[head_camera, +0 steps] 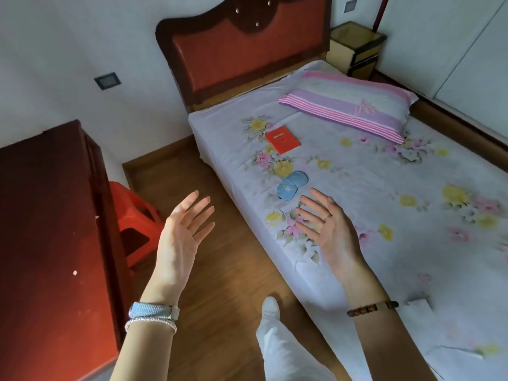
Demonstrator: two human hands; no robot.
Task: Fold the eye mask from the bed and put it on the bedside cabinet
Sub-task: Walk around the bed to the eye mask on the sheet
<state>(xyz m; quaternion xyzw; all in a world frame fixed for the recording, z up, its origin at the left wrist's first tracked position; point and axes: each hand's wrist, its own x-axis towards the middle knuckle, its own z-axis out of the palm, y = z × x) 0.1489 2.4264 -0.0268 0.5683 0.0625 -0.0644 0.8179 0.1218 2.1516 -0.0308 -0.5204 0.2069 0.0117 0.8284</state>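
Both hands are spread and empty, palms turned inward, raised ahead of the person: the right hand [327,226] hovers over the near-left edge of the bed [384,188], its fingertips just short of the blue eye mask [292,185], while the left hand [185,229] hangs over the wooden floor [220,257], well apart from the mattress. The mask lies flat and unfolded on the floral sheet, close to the bed's left edge, apparently within easy reach from the floor side. Farther up the sheet sits a red booklet [282,139], and beyond it a striped pillow [349,105] rests below the red headboard [247,45]. The reach looks unobstructed; nothing lies between the right hand and the mask. A likely bedside cabinet [354,48] stands at the far right, past the headboard, so carrying the folded mask there would probably mean crossing or rounding the bed. At near left a dark red table [49,215] and a red stool [134,215] narrow the floor strip.
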